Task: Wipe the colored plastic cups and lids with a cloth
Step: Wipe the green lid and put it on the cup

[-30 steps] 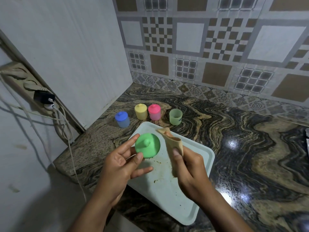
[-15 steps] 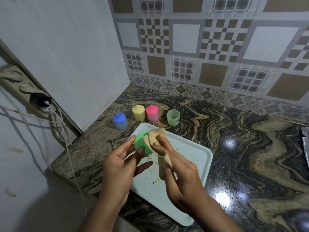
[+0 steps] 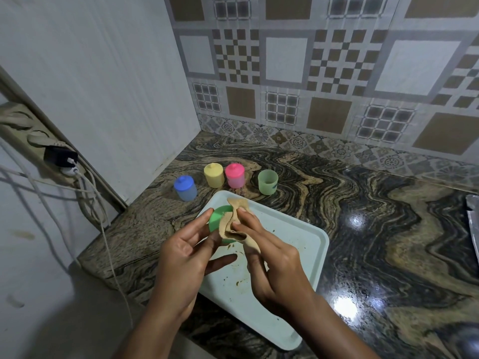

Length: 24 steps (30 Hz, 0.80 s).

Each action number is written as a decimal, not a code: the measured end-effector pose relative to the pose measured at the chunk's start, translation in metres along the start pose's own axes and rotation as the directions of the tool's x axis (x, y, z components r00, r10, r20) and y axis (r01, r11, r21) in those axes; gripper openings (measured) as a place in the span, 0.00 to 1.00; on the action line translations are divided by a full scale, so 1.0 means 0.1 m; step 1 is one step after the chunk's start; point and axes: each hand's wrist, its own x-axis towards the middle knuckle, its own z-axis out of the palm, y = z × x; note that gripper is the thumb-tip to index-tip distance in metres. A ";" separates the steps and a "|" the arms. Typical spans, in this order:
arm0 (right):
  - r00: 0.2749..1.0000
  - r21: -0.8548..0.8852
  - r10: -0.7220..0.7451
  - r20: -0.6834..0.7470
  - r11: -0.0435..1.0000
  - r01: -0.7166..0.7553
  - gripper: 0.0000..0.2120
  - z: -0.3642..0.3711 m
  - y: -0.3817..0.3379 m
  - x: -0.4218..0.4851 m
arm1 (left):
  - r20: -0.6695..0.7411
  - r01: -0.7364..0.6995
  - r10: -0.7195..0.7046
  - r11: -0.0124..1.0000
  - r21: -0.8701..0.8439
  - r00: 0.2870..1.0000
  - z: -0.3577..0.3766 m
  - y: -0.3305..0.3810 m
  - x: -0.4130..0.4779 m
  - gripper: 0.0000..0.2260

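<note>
Round green plastic lid (image 3: 215, 219): up over the pale plastic tray (image 3: 320, 252), pinched at its edge by the left hand (image 3: 181, 255).
Tan cloth (image 3: 232, 225): right hand (image 3: 269, 260) grips it, pressing it onto the lid.
Tip: I'd turn the lid so the whole rim gets wiped.

Glossy veined stone counter (image 3: 363, 229), smooth matt plastic tray (image 3: 298, 268), soft tan cloth (image 3: 230, 226), translucent plastic cups (image 3: 267, 182)

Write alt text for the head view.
A left hand holds a green lid while a right hand presses a tan cloth on it, above a stained pale tray. Behind stand a lidded blue cup, yellow cup and pink cup, and an open green cup.
</note>
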 end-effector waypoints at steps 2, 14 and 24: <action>1.000 -0.003 0.004 -0.013 1.000 -0.004 0.21 0.00 0.03 0.00 | 0.000 -0.005 0.005 1.000 -0.003 1.000 -0.01 0.00 -0.01 0.20; 0.969 0.073 0.245 -0.045 0.968 -0.241 0.10 -0.09 0.02 -0.02 | -0.097 0.014 -0.022 0.997 -0.075 0.995 -0.02 -0.05 0.02 0.14; 0.985 0.093 0.160 -0.058 0.984 -0.154 0.21 -0.07 -0.02 -0.10 | -0.109 0.007 -0.016 0.997 -0.079 0.994 0.02 -0.11 0.00 0.19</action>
